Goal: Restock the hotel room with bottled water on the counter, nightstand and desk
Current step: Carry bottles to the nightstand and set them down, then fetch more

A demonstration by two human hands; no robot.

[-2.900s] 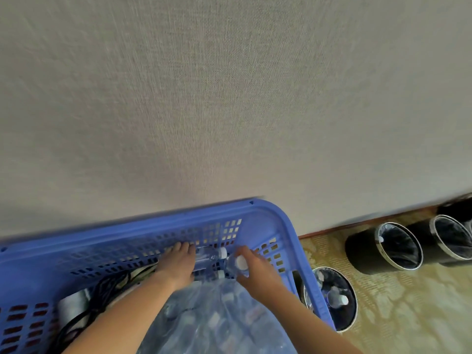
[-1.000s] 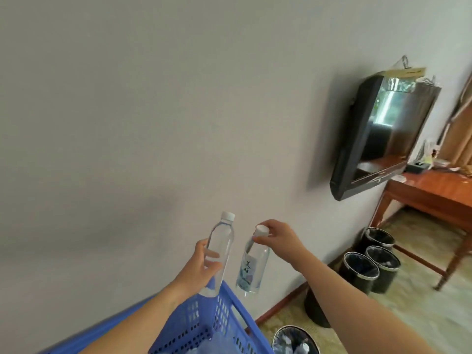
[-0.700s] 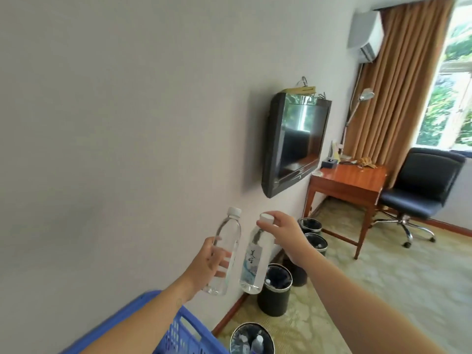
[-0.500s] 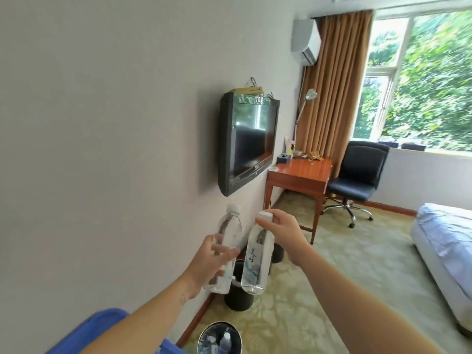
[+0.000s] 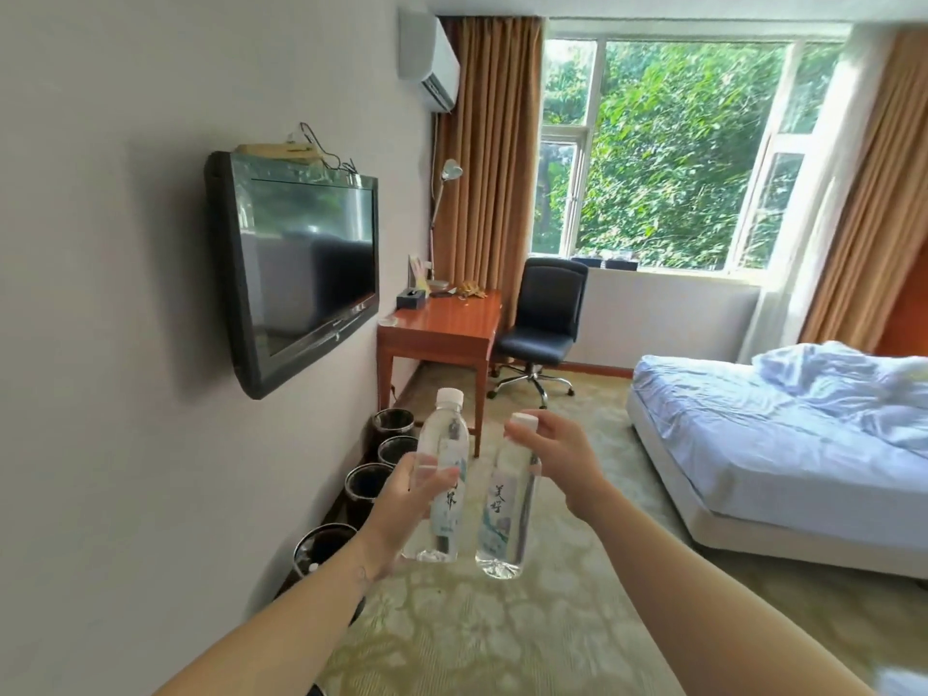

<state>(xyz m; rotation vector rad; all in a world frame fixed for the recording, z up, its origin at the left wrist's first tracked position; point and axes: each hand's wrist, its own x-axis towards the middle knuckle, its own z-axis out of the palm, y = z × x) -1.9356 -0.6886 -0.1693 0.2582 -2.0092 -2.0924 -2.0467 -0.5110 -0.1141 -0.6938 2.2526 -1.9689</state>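
The left hand grips one bottle, the right hand pinches another bottle by its cap, and the desk shows no water yet.

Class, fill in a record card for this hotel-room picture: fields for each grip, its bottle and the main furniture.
Left grip: holds left bottle round its body, upright
Right grip: pinches right bottle near its cap, hanging
Desk: wooden, against the wall past the TV
Chair: beside the desk
Bed: on the right, sheets rumpled
Bins: row along the wall
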